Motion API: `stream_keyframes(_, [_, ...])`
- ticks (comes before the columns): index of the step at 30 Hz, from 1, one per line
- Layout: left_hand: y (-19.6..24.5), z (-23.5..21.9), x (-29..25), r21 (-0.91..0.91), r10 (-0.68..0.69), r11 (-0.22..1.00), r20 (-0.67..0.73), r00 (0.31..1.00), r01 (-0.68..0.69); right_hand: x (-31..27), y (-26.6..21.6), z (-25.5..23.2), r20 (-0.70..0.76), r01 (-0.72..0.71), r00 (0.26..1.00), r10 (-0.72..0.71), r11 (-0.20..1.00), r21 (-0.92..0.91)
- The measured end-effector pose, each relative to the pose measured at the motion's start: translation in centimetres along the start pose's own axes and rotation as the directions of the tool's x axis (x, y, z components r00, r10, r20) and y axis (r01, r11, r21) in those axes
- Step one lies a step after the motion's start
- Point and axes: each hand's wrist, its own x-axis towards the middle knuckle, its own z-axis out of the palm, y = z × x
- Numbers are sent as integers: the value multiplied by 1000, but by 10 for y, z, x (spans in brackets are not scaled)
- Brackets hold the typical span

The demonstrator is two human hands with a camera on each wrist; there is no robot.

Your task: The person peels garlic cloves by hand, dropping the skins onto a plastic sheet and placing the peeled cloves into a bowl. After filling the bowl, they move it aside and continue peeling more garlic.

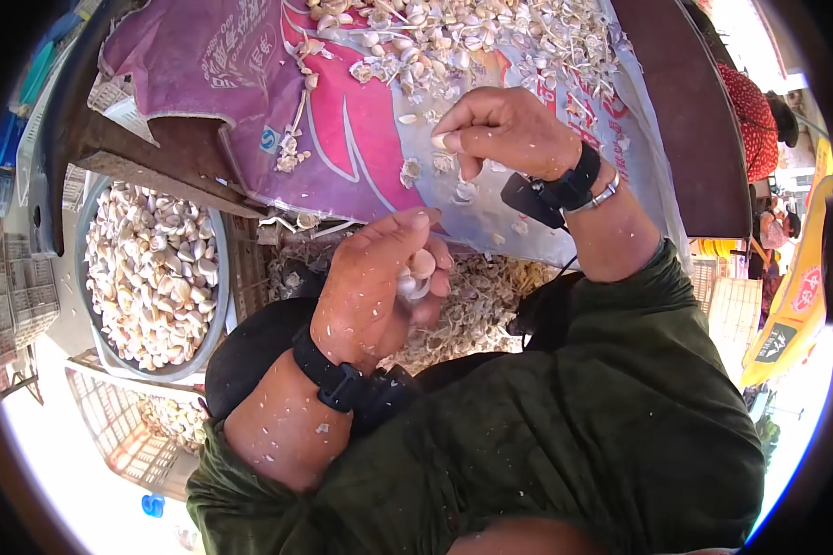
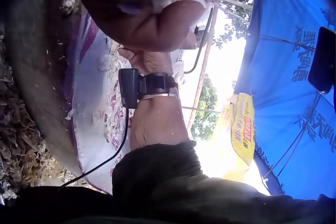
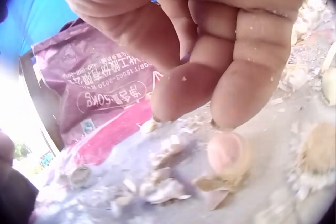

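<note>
Whitish garlic cloves [image 1: 421, 268] sit in my left hand [image 1: 361, 287], its fingers curled round them above the lap. A pale bit also shows in its grip in the left wrist view, where the fingers hide most of it. Over the garlic-strewn sack sheet [image 1: 361, 139], my right hand [image 1: 518, 134] pinches a small pale garlic clove [image 1: 439, 141] between thumb and forefinger. Close below the right fingertips, a pinkish clove [image 3: 228, 153] shows beside bits of dry skin [image 3: 212, 190].
A heap of garlic and stalks [image 1: 472, 37] covers the sheet's far part. At left stands a round tub [image 1: 222, 268] full of cloves, with a plastic crate [image 1: 111, 416] below it. Peelings [image 1: 472, 310] lie under the table edge. A cable [image 2: 105, 155] runs from the right wrist device.
</note>
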Motion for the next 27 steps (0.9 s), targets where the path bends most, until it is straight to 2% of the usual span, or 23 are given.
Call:
stream_keyframes(1, [1,5,-2,-3,5,1000,-38,999,-5,-16,-15,11,65,23,998,-22,1000,-18])
stream_keyframes(2, [1,9,-3,-5,8,1000,-74,997,-8,-28,-18,20,111,173,978,-175,985,21])
stream_keyframes(3, [-1,7,-1,-2,3,1000,-69,998,-3,-41,-30,29,168,108,980,-109,994,15])
stream_keyframes(4, [-3,1,3,-8,-12,1000,5,1000,12,-49,-42,34,224,45,974,-45,999,4])
stream_keyframes(5, [-3,-2,4,-13,-25,1000,78,997,26,-53,-44,34,219,47,975,-46,999,2])
stream_keyframes(7, [-4,-3,3,-14,-23,1000,91,996,25,-55,-46,34,292,124,954,-75,980,-156])
stream_keyframes(8, [-4,-3,3,-18,-22,1000,102,995,24,-56,-47,32,292,125,953,-75,979,-158])
stream_keyframes(11, [3,4,-6,-4,-19,1000,107,994,19,-52,-44,23,210,109,973,-97,993,-44])
stream_keyframes(12, [4,5,-9,-9,-17,1000,104,994,18,-43,-39,13,54,163,985,-163,987,5])
stream_keyframes(13, [6,7,-13,-12,-11,1000,177,984,14,-32,-33,1,-106,222,971,-216,974,44])
stream_keyframes(14, [7,9,-17,-16,-6,1000,250,968,10,-16,-19,-15,-193,190,960,-202,979,-76])
stream_keyframes(15, [9,14,-23,-5,-17,1000,283,959,19,0,-8,-25,-311,139,934,-174,982,-132])
stream_keyframes(16, [10,17,-29,-10,-15,1000,280,960,18,18,5,-38,-361,49,922,-140,967,-249])
stream_keyframes(17, [12,20,-35,3,-51,999,410,910,54,31,11,-46,-404,-42,909,-100,944,-328])
stream_keyframes(18, [15,22,-41,20,-85,996,531,843,87,45,20,-52,-396,-39,913,-100,944,-328])
stream_keyframes(20, [22,28,-49,106,-108,993,666,738,50,73,45,-61,-480,-174,876,-48,896,-408])
stream_keyframes(21, [24,33,-52,150,-103,989,728,678,-10,85,57,-67,-472,-173,880,-44,897,-406])
stream_keyframes(22, [13,35,-52,33,62,989,799,598,-147,95,70,-74,-410,-178,911,-51,847,-500])
stream_keyframes(23, [14,37,-53,24,41,993,843,536,-113,100,75,-76,-346,-175,937,-51,789,-589])
stream_keyframes(24, [16,39,-54,20,20,997,883,469,-79,102,80,-79,-341,-173,939,-47,792,-585])
stream_keyframes(25, [10,42,-54,19,20,997,879,477,-78,103,80,-79,-324,-167,941,-99,696,-698])
stream_keyframes(26, [2,45,-53,-98,181,973,885,429,-209,103,80,-77,-298,-158,943,-150,585,-795])
stream_keyframes(27, [-2,45,-54,-215,333,919,873,357,-332,101,82,-77,-325,-197,938,-119,588,-784])
